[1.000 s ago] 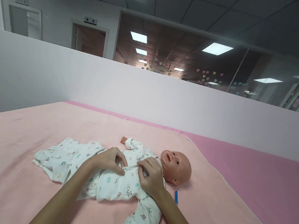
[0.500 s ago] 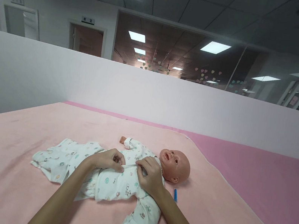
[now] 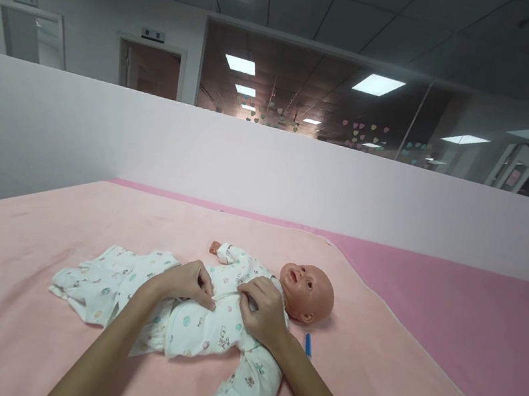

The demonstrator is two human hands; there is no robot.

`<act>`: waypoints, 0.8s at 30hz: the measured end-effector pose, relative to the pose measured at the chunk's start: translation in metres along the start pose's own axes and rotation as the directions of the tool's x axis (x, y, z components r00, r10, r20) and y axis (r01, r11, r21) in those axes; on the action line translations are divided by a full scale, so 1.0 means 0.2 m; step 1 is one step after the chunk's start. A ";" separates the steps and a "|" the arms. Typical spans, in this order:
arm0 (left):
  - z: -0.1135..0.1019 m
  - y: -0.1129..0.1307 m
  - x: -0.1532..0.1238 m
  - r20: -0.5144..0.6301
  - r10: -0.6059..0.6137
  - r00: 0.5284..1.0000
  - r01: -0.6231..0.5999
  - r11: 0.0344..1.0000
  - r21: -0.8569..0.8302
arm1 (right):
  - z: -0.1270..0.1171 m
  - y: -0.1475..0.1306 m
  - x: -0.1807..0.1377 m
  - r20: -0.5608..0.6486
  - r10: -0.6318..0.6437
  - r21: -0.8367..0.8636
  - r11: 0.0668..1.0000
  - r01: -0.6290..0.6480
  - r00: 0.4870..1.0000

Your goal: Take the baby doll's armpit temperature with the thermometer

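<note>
A baby doll (image 3: pixel 307 291) lies on its back on a light pink blanket (image 3: pixel 22 313), head to the right. It wears a white printed romper (image 3: pixel 201 333). My left hand (image 3: pixel 184 281) rests on the doll's belly with its fingers pinched on the romper's front edge. My right hand (image 3: pixel 262 311) lies on the chest just below the chin, its fingers curled and pinching the same front seam. The two hands sit close together, a few centimetres apart.
A blue pen (image 3: pixel 308 346) lies on the blanket beside the doll's neck. A darker pink cover (image 3: pixel 468 313) shows to the right under the blanket. A white partition wall (image 3: pixel 269 172) runs behind the bed, with glass office walls and doors beyond.
Both hands stay on the romper's front; the left fingers have shifted slightly along the seam. The view has drifted a little, so everything sits slightly further left.
</note>
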State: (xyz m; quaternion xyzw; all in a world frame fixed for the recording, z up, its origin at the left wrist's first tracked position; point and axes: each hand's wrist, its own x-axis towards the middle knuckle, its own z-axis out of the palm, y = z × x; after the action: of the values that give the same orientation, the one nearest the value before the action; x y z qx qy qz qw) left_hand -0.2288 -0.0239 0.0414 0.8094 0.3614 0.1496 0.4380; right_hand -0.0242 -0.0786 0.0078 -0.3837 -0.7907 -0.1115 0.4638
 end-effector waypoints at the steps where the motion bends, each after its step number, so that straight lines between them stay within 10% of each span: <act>1: 0.00 0.00 0.00 0.001 -0.002 1.000 0.002 1.000 0.011 | 0.00 0.00 0.00 0.003 0.001 0.002 1.000 -0.001 1.000; 24: 0.01 0.07 -0.02 0.013 -0.049 0.999 0.048 0.998 0.027 | 0.00 0.00 0.00 0.011 0.006 0.010 1.000 -0.006 1.000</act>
State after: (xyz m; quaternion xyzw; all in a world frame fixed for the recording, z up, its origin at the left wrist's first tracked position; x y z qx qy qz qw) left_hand -0.2240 -0.0344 0.0522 0.8071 0.3799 0.1285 0.4332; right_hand -0.0241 -0.0782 0.0078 -0.3844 -0.7927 -0.1042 0.4615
